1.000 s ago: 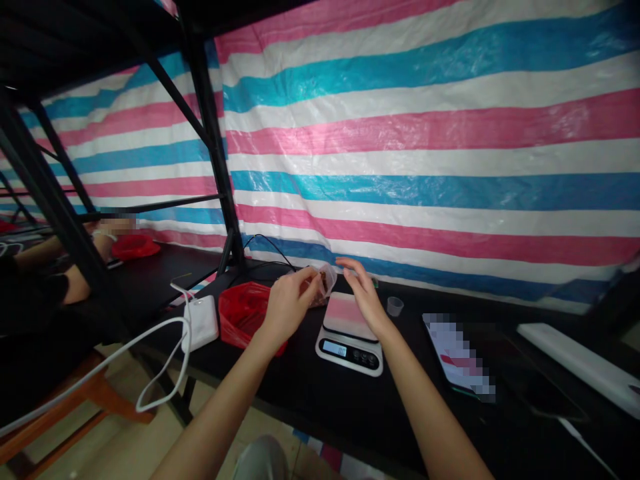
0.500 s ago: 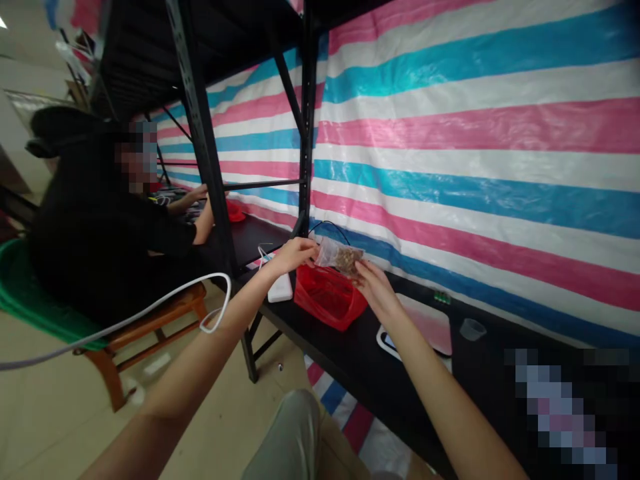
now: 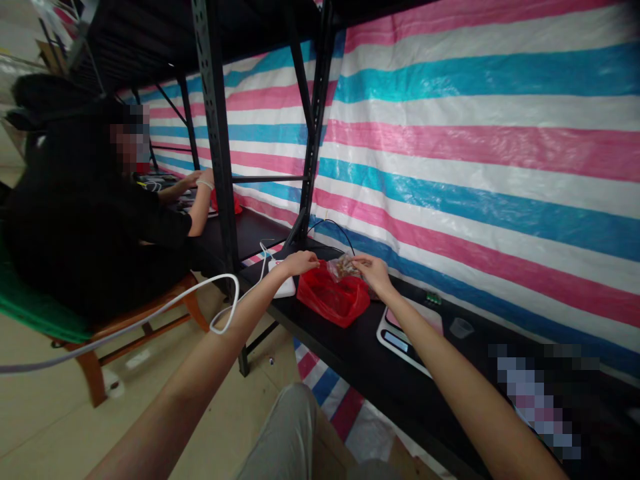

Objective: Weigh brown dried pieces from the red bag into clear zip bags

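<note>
A small clear bag with brown contents (image 3: 344,267) hangs over the back rim of an open red plastic bag (image 3: 333,303). My right hand (image 3: 373,272) pinches the clear bag at its right side. My left hand (image 3: 301,263) is at the red bag's upper left, its fingers pressed together; what they hold, if anything, is too small to make out. A white scale (image 3: 397,340) with a lit display lies right of the red bag, partly under my right forearm.
On the black table (image 3: 345,353) are a clear plastic cup (image 3: 461,327), a green item (image 3: 433,299) and a white device (image 3: 284,285) with a cable. A black metal post (image 3: 217,133) rises at left; a person in black (image 3: 100,220) sits beyond it.
The clear bag has gone from being held between both hands to my right hand only, lower over the red bag. My left hand has come away from it. The view has shifted slightly.
</note>
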The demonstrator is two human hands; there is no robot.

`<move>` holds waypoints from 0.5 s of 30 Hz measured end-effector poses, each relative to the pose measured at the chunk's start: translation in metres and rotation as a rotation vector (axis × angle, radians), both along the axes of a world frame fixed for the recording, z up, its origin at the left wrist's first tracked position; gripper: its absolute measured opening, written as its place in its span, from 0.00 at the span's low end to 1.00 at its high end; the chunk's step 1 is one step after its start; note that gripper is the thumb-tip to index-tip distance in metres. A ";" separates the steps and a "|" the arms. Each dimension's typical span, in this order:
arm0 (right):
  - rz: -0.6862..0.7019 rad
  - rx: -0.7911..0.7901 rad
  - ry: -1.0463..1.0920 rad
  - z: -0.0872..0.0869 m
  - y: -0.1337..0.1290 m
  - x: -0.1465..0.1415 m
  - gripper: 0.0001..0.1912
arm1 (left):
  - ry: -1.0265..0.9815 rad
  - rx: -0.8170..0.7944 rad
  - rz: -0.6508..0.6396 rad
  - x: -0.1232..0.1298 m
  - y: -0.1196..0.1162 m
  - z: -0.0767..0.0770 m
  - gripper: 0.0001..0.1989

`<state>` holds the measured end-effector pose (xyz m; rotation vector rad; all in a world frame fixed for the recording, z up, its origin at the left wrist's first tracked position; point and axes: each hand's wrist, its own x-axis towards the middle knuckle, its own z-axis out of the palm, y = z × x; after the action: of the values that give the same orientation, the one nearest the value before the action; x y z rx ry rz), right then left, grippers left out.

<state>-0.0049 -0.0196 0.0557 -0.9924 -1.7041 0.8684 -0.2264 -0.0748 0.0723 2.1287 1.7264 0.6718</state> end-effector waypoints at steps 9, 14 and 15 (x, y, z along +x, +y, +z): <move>0.087 0.460 -0.640 0.026 -0.023 -0.013 0.10 | -0.061 0.280 -0.174 0.013 0.002 -0.005 0.12; 0.058 0.428 -0.639 0.021 -0.024 -0.011 0.11 | 0.011 0.334 -0.067 0.013 0.005 -0.006 0.09; 0.047 0.402 -0.640 0.018 -0.022 -0.008 0.11 | -0.007 0.333 -0.055 0.012 0.005 -0.007 0.10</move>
<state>-0.0131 -0.0420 0.0738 -1.0088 -2.3270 0.2064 -0.2141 -0.0699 0.0651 2.3760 1.6389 1.0100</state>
